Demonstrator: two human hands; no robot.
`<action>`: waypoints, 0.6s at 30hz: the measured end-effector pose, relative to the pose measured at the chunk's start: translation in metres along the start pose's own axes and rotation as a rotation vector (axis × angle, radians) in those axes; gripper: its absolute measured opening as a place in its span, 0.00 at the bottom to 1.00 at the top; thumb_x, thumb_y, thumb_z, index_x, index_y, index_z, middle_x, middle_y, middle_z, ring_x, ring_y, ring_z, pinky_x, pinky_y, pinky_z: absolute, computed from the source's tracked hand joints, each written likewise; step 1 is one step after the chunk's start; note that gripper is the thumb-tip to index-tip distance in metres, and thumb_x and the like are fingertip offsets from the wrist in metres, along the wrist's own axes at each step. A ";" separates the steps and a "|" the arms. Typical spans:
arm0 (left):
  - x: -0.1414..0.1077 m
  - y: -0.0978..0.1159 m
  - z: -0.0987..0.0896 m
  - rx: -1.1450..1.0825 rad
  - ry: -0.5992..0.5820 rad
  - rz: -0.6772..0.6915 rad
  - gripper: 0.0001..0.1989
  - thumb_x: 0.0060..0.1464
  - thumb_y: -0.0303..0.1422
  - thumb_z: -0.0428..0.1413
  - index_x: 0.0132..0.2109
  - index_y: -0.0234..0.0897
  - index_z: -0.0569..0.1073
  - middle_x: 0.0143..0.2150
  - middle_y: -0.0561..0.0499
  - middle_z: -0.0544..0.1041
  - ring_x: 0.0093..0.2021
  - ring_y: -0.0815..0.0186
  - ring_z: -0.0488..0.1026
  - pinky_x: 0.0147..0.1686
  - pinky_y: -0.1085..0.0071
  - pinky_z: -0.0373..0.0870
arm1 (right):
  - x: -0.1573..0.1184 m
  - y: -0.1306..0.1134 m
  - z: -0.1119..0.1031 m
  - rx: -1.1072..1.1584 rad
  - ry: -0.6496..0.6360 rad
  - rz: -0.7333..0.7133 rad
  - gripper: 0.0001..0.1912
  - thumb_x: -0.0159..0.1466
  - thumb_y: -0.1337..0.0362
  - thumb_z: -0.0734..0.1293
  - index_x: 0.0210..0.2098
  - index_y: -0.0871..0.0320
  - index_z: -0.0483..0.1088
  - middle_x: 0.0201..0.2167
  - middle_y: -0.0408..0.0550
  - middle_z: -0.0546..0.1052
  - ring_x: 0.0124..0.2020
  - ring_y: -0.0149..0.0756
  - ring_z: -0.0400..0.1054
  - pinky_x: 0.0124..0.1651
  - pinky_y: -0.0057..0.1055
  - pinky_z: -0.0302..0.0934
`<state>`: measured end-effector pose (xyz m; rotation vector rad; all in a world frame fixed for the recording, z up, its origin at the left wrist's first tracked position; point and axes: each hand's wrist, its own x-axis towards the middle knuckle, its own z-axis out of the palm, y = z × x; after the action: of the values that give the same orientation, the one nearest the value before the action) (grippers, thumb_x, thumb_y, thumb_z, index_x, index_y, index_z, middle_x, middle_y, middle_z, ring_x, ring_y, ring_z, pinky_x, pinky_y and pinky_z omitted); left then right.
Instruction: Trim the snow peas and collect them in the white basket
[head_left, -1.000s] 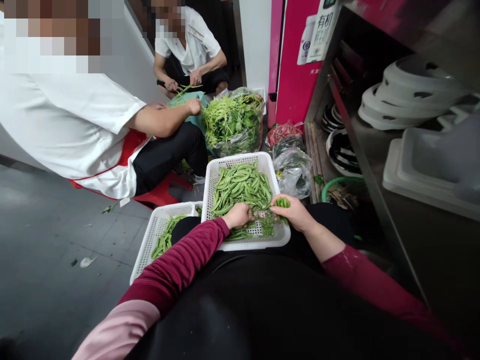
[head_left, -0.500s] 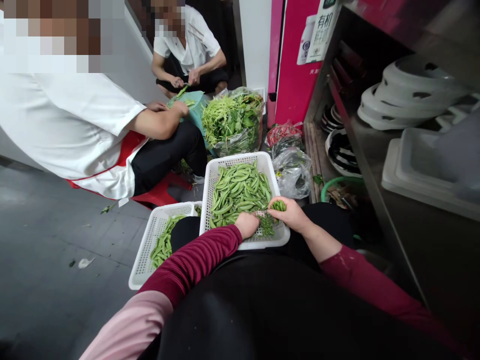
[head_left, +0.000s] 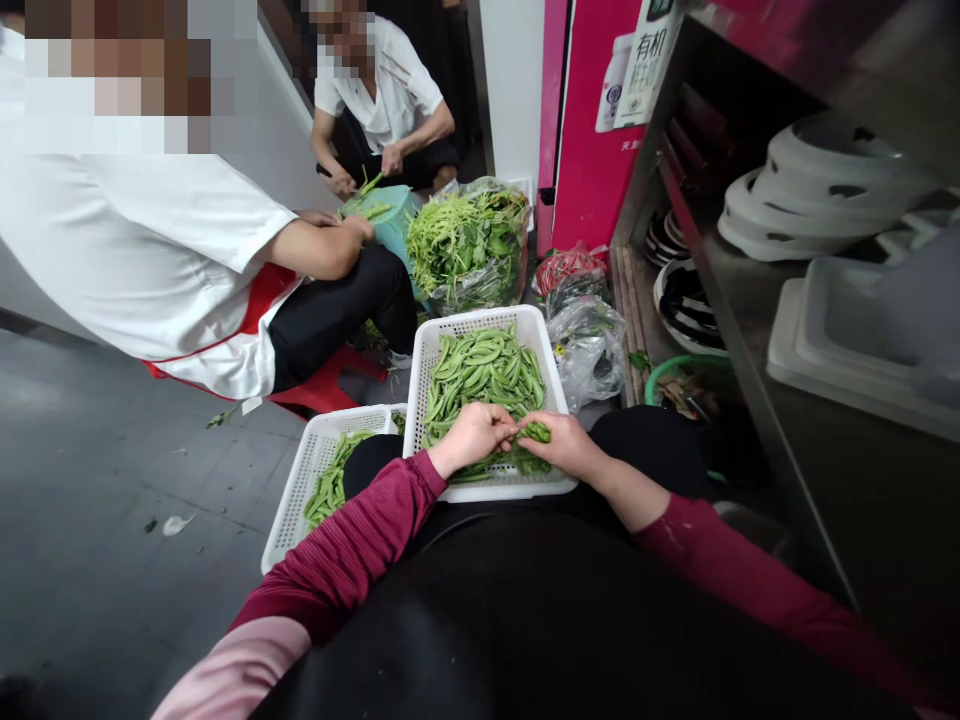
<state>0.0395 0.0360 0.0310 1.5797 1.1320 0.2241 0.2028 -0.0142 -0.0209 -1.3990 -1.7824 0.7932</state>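
On my lap rests a white perforated basket (head_left: 553, 378) heaped with green pea pods (head_left: 480, 368). My right hand (head_left: 568, 446) is closed around a small bunch of pea pods (head_left: 535, 432) over the basket's near right part. My left hand (head_left: 477, 434) pinches at the fingertips, close beside the right fingertips. Whether a pod lies in the left pinch is too small to make out. Beneath the hands, small green trimmings (head_left: 529, 461) lie in the near end of the basket.
A second white basket (head_left: 289, 530) with pods stands low to my left. A co-worker in white (head_left: 187, 230) sits left; another co-worker (head_left: 382, 90) crouches ahead. Bagged leafy greens (head_left: 469, 240) and a plastic bag (head_left: 589, 350) lie ahead. A metal shelf (head_left: 750, 340) borders my right.
My left hand has risen from the near end of the basket and now meets the right fingertips. My right hand has shifted slightly left, still holding the pods.
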 end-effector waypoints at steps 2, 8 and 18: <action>-0.005 0.007 0.003 -0.050 -0.013 -0.005 0.07 0.50 0.30 0.51 0.29 0.29 0.70 0.20 0.52 0.71 0.19 0.75 0.68 0.22 0.79 0.66 | 0.000 0.000 0.001 -0.001 0.042 -0.015 0.08 0.53 0.63 0.65 0.32 0.55 0.70 0.32 0.45 0.75 0.33 0.34 0.68 0.38 0.29 0.60; -0.013 0.020 0.000 -0.091 -0.013 -0.040 0.03 0.47 0.25 0.51 0.27 0.29 0.68 0.18 0.53 0.69 0.16 0.75 0.67 0.16 0.81 0.63 | -0.004 -0.007 -0.005 0.020 0.074 -0.084 0.06 0.54 0.65 0.64 0.32 0.55 0.69 0.32 0.45 0.74 0.34 0.34 0.68 0.39 0.30 0.60; 0.012 -0.041 0.020 -0.134 0.102 -0.251 0.02 0.45 0.23 0.49 0.27 0.30 0.65 0.12 0.60 0.60 0.11 0.78 0.59 0.11 0.83 0.56 | -0.005 -0.003 -0.017 0.211 0.222 0.102 0.09 0.51 0.61 0.65 0.32 0.58 0.69 0.28 0.45 0.74 0.28 0.34 0.67 0.34 0.30 0.61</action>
<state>0.0370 0.0288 -0.0151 1.3069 1.3537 0.2105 0.2161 -0.0194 -0.0095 -1.3871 -1.4260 0.8192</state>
